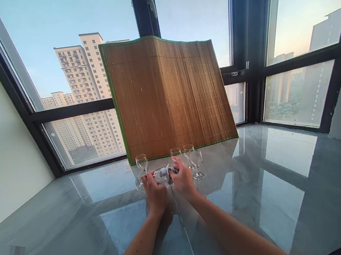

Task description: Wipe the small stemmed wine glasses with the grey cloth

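A small clear wine glass lies on its side in the air between my hands, its round foot to the left. My left hand is closed around its stem. At the rim, my right hand grips a grey-white cloth, part of which appears to be inside the bowl. Just beyond my left hand stands another wine glass. Past my right hand is a group of stemmed glasses, the nearest being a wine glass; my fingers partly cover one of them.
A brown bamboo mat with green edging leans against the dark window frame behind the glasses. Underneath is a glossy grey tiled surface with a pale seam. A white wall rises at the left.
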`<state>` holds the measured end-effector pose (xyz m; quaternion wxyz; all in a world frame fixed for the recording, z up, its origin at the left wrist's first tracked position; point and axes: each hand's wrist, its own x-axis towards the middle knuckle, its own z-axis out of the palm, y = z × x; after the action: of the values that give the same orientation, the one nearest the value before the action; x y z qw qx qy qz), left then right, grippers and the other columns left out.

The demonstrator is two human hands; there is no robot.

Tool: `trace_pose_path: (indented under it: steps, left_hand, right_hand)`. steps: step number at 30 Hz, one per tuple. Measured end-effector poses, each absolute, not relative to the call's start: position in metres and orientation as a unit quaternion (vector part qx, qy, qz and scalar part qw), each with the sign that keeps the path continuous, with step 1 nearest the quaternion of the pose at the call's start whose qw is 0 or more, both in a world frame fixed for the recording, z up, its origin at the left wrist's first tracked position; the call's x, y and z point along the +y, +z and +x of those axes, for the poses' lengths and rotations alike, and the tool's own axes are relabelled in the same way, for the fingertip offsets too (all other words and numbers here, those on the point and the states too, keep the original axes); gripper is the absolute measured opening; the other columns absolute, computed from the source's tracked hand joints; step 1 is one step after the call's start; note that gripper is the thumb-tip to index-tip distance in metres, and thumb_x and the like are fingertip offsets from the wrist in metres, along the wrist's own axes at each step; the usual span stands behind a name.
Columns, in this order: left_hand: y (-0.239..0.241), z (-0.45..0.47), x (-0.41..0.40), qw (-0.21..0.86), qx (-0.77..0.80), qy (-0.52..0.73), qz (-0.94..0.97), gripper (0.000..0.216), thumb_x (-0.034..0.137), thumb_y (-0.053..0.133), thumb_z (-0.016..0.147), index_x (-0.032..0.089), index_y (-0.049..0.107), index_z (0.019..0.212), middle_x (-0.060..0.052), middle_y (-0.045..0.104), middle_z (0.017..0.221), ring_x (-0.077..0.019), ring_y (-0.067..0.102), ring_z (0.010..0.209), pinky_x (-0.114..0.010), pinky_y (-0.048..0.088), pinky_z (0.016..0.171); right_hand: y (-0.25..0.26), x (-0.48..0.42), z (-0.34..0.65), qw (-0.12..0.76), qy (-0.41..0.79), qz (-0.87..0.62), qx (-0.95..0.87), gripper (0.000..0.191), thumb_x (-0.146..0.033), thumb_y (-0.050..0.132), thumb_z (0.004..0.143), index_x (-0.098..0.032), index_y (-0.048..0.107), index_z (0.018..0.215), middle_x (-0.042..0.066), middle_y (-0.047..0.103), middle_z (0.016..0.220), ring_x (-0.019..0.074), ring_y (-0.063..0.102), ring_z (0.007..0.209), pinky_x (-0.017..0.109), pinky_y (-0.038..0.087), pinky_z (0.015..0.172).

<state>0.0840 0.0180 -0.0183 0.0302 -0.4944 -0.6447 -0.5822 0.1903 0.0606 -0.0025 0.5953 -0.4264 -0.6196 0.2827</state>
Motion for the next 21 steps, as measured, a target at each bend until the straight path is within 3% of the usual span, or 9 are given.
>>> trace_pose_path:
  steps: [3, 7, 17, 21]
  left_hand:
    - [-0.0178, 0.0839, 0.0189, 0.047, -0.632, -0.591, -0.500, 0.038, -0.001, 0.042, 0.069, 0.019, 0.055, 0.098, -0.007, 0.051, 0.100, -0.0213, 0.051, 0.101, -0.036, 0.044, 0.095]
    - [-0.0176, 0.0836, 0.0194, 0.053, -0.628, -0.594, -0.501, 0.033, 0.002, 0.043, 0.073, 0.020, 0.054, 0.099, -0.007, 0.051, 0.099, -0.0213, 0.052, 0.099, -0.036, 0.045, 0.093]
    - [-0.0165, 0.0814, 0.0188, 0.086, -0.591, -0.609, -0.523, 0.031, 0.005, 0.044, 0.076, 0.020, 0.054, 0.100, -0.008, 0.051, 0.100, -0.0227, 0.053, 0.099, -0.037, 0.046, 0.092]
    - [-0.0173, 0.0798, 0.0186, 0.101, -0.575, -0.608, -0.538, 0.032, 0.004, 0.043, 0.075, 0.020, 0.052, 0.101, -0.008, 0.051, 0.101, -0.0230, 0.051, 0.100, -0.038, 0.045, 0.093]
  right_hand:
    - [0.0003, 0.0577, 0.1884, 0.606, 0.313, -0.423, -0.597, 0.052, -0.022, 0.064, 0.075, -0.016, 0.061, 0.127, 0.013, 0.071, 0.113, 0.0236, 0.070, 0.096, 0.039, 0.054, 0.089]
    - [0.0036, 0.0540, 0.1868, 0.604, 0.343, -0.419, -0.585, 0.053, -0.023, 0.065, 0.075, -0.013, 0.060, 0.127, 0.017, 0.070, 0.116, 0.0270, 0.068, 0.107, 0.040, 0.054, 0.093]
    - [0.0067, 0.0525, 0.1881, 0.621, 0.350, -0.384, -0.587, 0.052, -0.019, 0.065, 0.073, -0.019, 0.061, 0.124, 0.011, 0.073, 0.108, 0.0225, 0.071, 0.099, 0.039, 0.057, 0.088]
    - [0.0079, 0.0510, 0.1895, 0.605, 0.383, -0.370, -0.592, 0.055, -0.016, 0.061, 0.073, -0.018, 0.059, 0.128, 0.011, 0.073, 0.107, 0.0210, 0.072, 0.094, 0.035, 0.059, 0.079]
